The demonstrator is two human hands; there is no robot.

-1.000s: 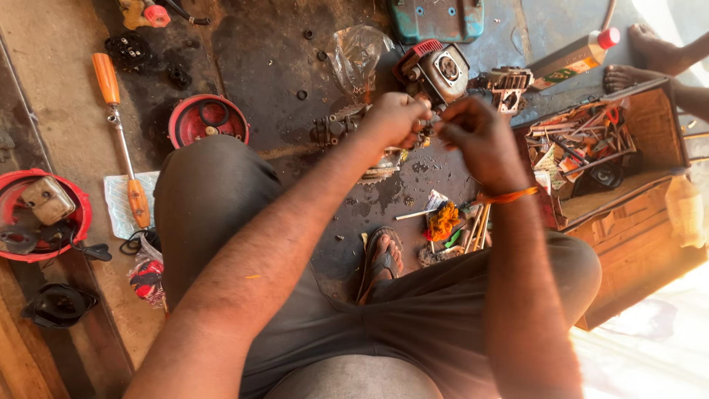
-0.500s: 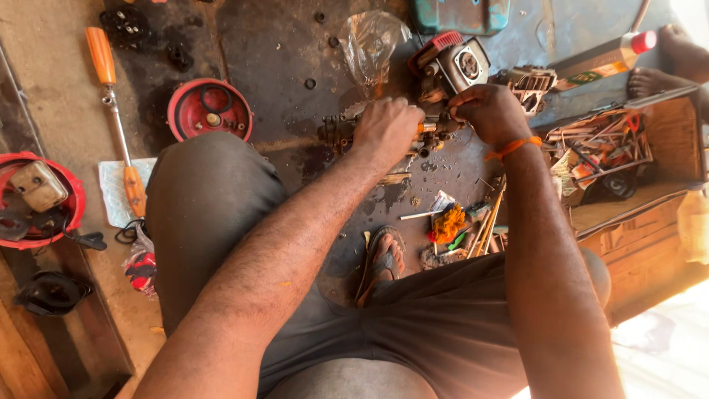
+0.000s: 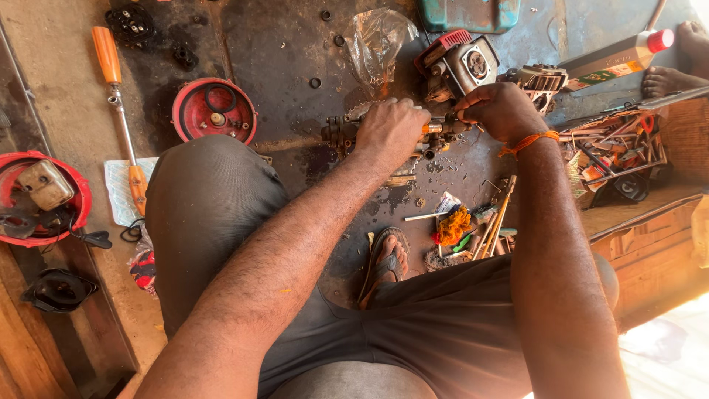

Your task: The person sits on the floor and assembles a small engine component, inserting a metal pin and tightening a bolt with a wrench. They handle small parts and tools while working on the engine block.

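Both closed: left hand (image 3: pixel 395 131) over the metal engine part (image 3: pixel 347 133), right hand (image 3: pixel 502 111) gripping its end

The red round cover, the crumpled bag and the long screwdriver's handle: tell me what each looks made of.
Red round cover: probably painted metal or hard plastic; glossy red, scuffed, with a black ring lying in it.
Crumpled bag: thin clear plastic film; see-through, wrinkled, with shiny highlights.
Screwdriver handle: likely moulded plastic; smooth, uniform orange. Its shaft looks like bare grey steel.

One head-worn camera looks steeply down past the knees, close above the left hand (image 3: pixel 395 131) and right hand (image 3: pixel 502 111) on the greasy floor (image 3: pixel 288 52).
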